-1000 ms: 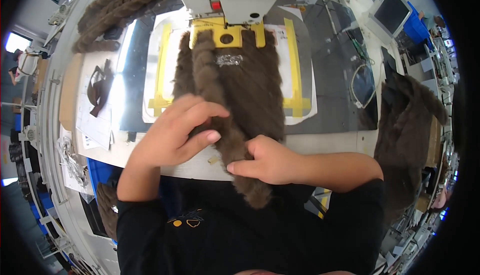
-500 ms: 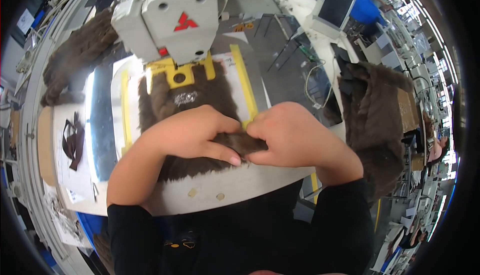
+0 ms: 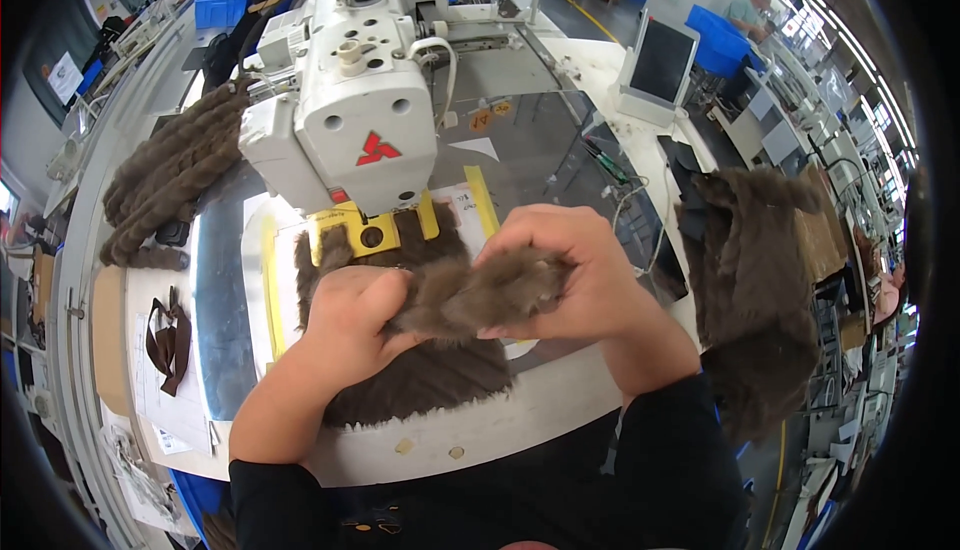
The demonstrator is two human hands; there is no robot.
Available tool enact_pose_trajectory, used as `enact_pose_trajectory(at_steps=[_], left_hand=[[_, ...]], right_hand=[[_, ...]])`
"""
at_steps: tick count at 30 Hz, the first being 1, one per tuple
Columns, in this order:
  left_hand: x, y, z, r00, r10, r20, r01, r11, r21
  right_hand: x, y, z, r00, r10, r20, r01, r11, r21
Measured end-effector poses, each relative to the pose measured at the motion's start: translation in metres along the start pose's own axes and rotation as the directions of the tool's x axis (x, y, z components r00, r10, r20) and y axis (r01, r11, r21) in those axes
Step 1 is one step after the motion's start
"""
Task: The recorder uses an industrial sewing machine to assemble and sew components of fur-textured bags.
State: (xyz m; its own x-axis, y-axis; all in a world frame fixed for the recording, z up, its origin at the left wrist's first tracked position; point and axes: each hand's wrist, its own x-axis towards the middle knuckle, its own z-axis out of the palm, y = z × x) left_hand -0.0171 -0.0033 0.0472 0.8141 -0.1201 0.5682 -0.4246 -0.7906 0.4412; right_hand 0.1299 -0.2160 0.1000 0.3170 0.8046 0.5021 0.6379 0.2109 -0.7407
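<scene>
Between my two hands I hold a bunched piece of brown fur (image 3: pixel 480 290), raised in front of the sewing machine. My left hand (image 3: pixel 355 305) is closed on its left end. The other end sits in my right hand (image 3: pixel 575 280), closed with the thumb underneath. Below my hands a flat brown fur panel (image 3: pixel 430 385) lies on the work surface. Its upper part runs under the yellow metal clamp (image 3: pixel 400 238) of the large white sewing machine (image 3: pixel 365 130). Whether the held fur joins the panel is hidden by my hands.
Ribbed brown fur pieces (image 3: pixel 180 170) lie at the left, with a dark brown strap (image 3: pixel 167 345) on papers nearer me. More brown fur (image 3: pixel 750 260) hangs over the right side. A screen (image 3: pixel 660 65) stands back right. Another person (image 3: pixel 748 12) is far off at upper right.
My hands have lifted the bunched fur, and more of it shows between them. The view has tilted up, bringing more of the machine into sight.
</scene>
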Motion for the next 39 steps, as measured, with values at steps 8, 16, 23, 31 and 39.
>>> enact_pose_trajectory(at_steps=[8,16,23,31,39], left_hand=[[0.014,0.003,0.009,0.993,0.105,0.057,-0.084,0.952,-0.293],[0.003,-0.001,0.008,0.978,0.179,-0.108,-0.201,0.946,-0.254],[-0.007,0.003,0.012,0.948,0.192,-0.254,-0.189,0.981,0.036],[-0.009,0.014,0.013,0.96,0.207,-0.187,-0.157,0.955,0.252],[-0.008,0.016,0.019,0.961,0.204,-0.185,-0.125,0.922,0.367]], right_hand=[[-0.008,0.003,0.013,0.997,-0.067,0.04,0.066,0.998,0.024],[-0.008,0.003,0.022,0.991,-0.127,0.043,0.126,0.992,0.029],[-0.009,-0.008,0.012,0.944,-0.286,-0.167,0.242,0.94,-0.241],[-0.012,-0.011,0.025,0.996,0.056,-0.067,-0.072,0.966,-0.25],[-0.011,-0.005,0.034,0.967,0.251,-0.041,-0.253,0.966,-0.052]])
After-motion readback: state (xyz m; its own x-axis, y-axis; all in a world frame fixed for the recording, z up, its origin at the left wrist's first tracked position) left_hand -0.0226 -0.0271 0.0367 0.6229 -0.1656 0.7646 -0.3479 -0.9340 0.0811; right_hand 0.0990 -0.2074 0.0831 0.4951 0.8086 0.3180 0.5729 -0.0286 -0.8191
